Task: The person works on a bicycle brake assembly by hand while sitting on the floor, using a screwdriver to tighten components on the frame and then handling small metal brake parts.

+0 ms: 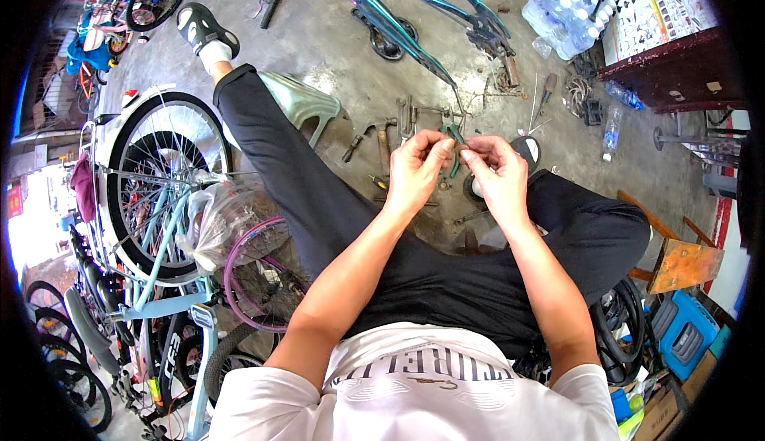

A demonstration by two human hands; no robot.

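I sit with my legs in black trousers, both hands raised in front of me over the concrete floor. My left hand (416,168) and my right hand (497,172) meet at the fingertips, pinching a small dark part (460,148) between them. It is too small to tell what it is. Pliers with green handles (455,140) show just behind my fingers; whether they are held or lie on the floor I cannot tell. Below my hands on the floor lie a hammer (383,143), wrenches (406,116) and a screwdriver (378,182).
A teal bicycle frame (402,27) lies at the far middle. A pale bicycle with a large wheel (159,178) and a purple rim (253,278) stand at my left. A pack of water bottles (567,7), a dark red table (673,70) and a wooden stool (681,262) are at the right.
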